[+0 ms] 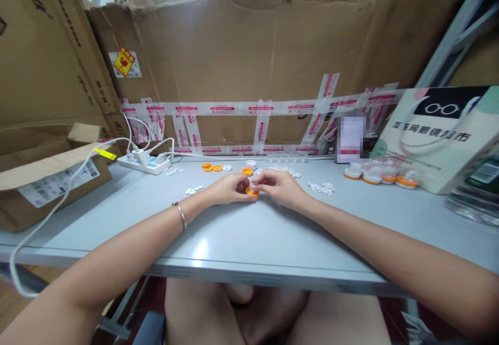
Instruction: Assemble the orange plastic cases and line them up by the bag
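Note:
My left hand (230,188) pinches the side of an orange round plastic base (252,193) just above the grey table. My right hand (281,185) has thumb and forefinger closed on a small clear plastic piece (252,184) at the top of that base. The fingers partly hide both parts, so I cannot tell how they fit together. Behind the hands lie an orange ring (247,171) and a white ring (251,163). More orange rings (217,168) sit farther left. Small white discs (194,190) are near my left wrist, and flat white pieces (321,188) lie right of my right hand.
A power strip (143,163) with white cables stands back left beside an open carton (50,178). Clear domed pieces with orange bases (381,176) are grouped at right, before a paper bag (432,137) and a clear bottle (477,191). A cardboard wall (241,54) closes the back.

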Demonstrator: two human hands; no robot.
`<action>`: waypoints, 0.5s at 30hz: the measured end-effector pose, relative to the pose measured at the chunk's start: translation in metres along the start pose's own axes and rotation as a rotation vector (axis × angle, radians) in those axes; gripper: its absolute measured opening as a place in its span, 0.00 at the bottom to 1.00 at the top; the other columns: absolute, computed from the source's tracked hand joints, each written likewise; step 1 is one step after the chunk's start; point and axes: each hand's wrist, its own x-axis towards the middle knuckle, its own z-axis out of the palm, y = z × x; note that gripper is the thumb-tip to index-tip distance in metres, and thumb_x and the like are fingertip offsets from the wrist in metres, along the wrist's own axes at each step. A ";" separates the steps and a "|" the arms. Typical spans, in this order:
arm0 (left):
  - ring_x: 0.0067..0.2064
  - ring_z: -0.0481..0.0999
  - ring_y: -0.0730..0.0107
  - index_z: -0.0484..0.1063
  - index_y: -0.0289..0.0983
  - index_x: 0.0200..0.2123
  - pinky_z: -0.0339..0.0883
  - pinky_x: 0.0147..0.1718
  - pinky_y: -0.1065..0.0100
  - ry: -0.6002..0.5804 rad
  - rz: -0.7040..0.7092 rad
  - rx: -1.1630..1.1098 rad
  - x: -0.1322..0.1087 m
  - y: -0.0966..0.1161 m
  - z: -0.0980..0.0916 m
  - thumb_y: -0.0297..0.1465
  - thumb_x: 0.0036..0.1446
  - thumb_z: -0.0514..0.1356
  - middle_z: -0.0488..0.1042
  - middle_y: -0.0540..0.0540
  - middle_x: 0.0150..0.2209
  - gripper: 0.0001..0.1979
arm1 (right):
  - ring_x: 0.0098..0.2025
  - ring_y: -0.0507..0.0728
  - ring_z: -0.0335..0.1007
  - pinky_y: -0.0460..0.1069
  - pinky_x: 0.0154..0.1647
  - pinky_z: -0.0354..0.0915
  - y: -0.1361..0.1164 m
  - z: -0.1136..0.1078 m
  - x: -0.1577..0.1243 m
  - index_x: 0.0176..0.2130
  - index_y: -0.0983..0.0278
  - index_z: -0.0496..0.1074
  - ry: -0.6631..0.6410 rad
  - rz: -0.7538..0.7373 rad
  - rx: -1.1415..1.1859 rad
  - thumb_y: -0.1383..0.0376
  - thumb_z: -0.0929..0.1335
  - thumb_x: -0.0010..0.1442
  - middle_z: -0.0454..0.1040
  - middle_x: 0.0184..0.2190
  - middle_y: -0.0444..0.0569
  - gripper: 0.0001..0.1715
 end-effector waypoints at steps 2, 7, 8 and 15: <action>0.29 0.65 0.73 0.67 0.34 0.30 0.58 0.26 0.73 0.000 0.008 0.000 0.001 -0.002 0.001 0.46 0.45 0.58 0.69 0.49 0.28 0.19 | 0.34 0.55 0.71 0.51 0.39 0.66 0.001 0.001 0.001 0.26 0.65 0.73 0.004 -0.024 -0.024 0.67 0.68 0.45 0.75 0.28 0.46 0.04; 0.29 0.65 0.73 0.67 0.34 0.31 0.58 0.26 0.73 -0.003 0.006 -0.011 0.001 -0.005 0.002 0.46 0.45 0.58 0.68 0.49 0.28 0.20 | 0.32 0.55 0.71 0.51 0.37 0.66 0.003 0.003 0.003 0.25 0.65 0.74 0.017 -0.053 -0.043 0.67 0.68 0.45 0.75 0.27 0.46 0.04; 0.29 0.65 0.73 0.67 0.34 0.31 0.57 0.26 0.73 -0.005 0.005 -0.015 0.001 -0.005 0.002 0.46 0.45 0.58 0.68 0.49 0.28 0.20 | 0.32 0.55 0.72 0.50 0.37 0.66 0.004 0.003 0.004 0.25 0.65 0.74 0.016 -0.049 -0.034 0.67 0.68 0.44 0.75 0.27 0.46 0.04; 0.29 0.65 0.73 0.67 0.34 0.31 0.57 0.26 0.73 0.004 0.005 -0.027 0.000 -0.001 0.003 0.45 0.45 0.59 0.68 0.49 0.28 0.19 | 0.32 0.55 0.72 0.51 0.36 0.67 0.006 0.002 0.004 0.25 0.65 0.73 -0.017 -0.007 0.024 0.66 0.69 0.43 0.76 0.27 0.47 0.05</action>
